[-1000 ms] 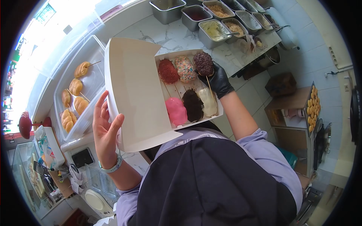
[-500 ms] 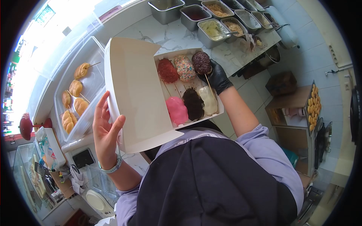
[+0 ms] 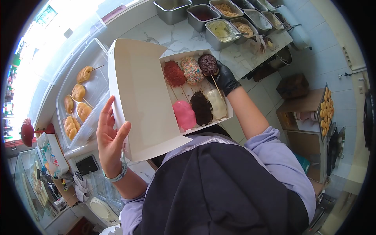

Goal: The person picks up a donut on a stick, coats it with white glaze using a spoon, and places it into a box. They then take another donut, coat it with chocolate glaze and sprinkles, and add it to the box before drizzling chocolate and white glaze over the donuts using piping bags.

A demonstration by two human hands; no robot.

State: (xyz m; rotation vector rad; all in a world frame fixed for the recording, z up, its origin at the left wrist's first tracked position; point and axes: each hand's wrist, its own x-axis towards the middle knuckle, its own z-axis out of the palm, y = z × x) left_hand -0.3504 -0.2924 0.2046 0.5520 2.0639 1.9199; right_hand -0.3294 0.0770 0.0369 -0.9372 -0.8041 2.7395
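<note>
While the left hand (image 3: pixel 109 137), fingers open, steadies the box (image 3: pixel 143 105), the right hand (image 3: pixel 228 81) sits at the dark sprinkled treat (image 3: pixel 207 64) in its far-right corner; grip hidden, can't tell. Likely placing step; next move needs gentle release, box steady.

Head camera, one: worn on my head, facing forward and down, near my black apron (image 3: pixel 219 188) and open cardboard box (image 3: pixel 141 98).

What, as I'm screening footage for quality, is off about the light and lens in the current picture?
Head view: far left blown out to white; corners black, wide lens bending the wall; glare on the clear tub; sprinkled treat in the box fairly sharp.
</note>
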